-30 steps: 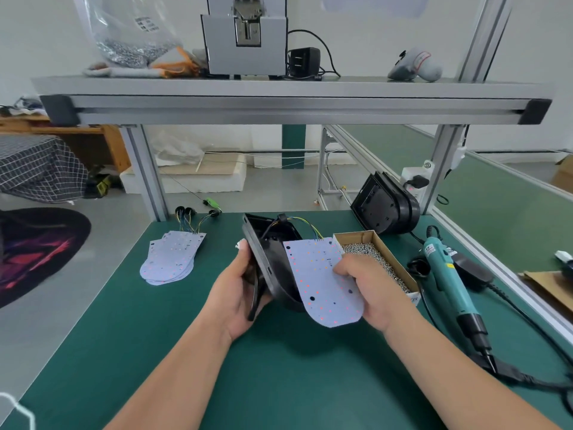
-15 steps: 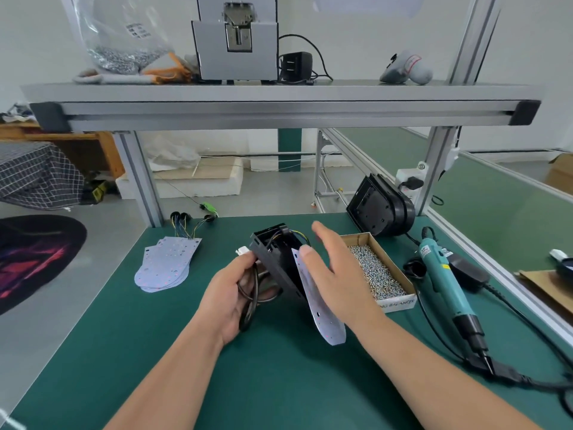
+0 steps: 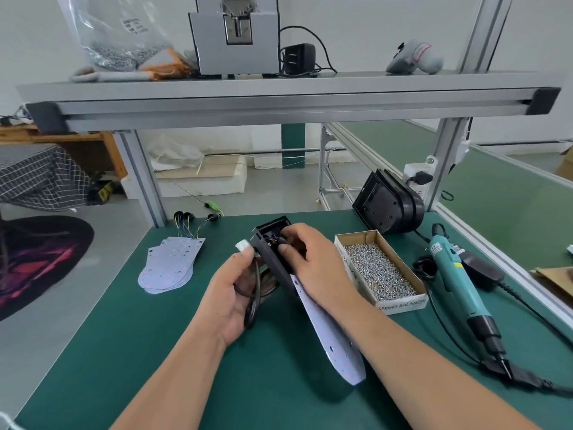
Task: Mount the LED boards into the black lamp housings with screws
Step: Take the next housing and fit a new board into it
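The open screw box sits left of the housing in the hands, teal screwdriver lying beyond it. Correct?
No: the head view shows the screw box right of the held housing, with the teal screwdriver lying beyond it.

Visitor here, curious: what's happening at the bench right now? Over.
Left hand grips black housing and cable. Right hand fingers curled into housing's open end. LED board hangs out, unseated. Screwdriver lies untouched on mat.
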The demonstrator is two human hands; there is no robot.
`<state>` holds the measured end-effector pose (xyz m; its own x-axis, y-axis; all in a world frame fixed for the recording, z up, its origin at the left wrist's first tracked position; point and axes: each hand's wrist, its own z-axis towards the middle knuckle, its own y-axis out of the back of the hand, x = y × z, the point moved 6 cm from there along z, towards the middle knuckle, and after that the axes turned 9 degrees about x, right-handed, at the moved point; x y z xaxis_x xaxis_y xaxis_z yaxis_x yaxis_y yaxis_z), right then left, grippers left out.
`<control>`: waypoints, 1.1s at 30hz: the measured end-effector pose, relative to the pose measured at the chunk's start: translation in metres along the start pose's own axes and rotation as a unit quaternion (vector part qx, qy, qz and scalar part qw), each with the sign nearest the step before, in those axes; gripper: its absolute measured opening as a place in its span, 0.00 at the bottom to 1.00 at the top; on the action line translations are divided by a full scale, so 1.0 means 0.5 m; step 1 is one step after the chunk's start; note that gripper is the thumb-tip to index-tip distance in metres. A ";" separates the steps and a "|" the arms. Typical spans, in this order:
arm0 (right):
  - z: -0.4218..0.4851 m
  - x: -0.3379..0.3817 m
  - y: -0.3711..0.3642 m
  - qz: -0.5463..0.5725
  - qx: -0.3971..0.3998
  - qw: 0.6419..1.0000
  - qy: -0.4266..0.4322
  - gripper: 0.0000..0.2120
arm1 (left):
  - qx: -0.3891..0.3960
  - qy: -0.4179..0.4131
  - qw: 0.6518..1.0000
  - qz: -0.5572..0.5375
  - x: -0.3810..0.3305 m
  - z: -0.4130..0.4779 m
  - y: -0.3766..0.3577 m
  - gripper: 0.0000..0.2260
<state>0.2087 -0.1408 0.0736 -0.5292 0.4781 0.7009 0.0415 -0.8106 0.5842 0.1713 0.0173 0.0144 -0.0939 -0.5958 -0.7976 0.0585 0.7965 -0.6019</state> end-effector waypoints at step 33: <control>0.003 0.027 -0.001 0.013 0.039 0.999 0.015 0.10 | 0.118 -0.054 0.980 0.153 0.000 -0.005 -0.027 0.29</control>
<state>0.2027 -0.1336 0.0837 -0.5522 0.4468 0.7039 0.1203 -0.7927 0.5976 0.1681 0.0071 0.0228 0.0683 -0.3501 -0.9342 0.2963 0.9013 -0.3161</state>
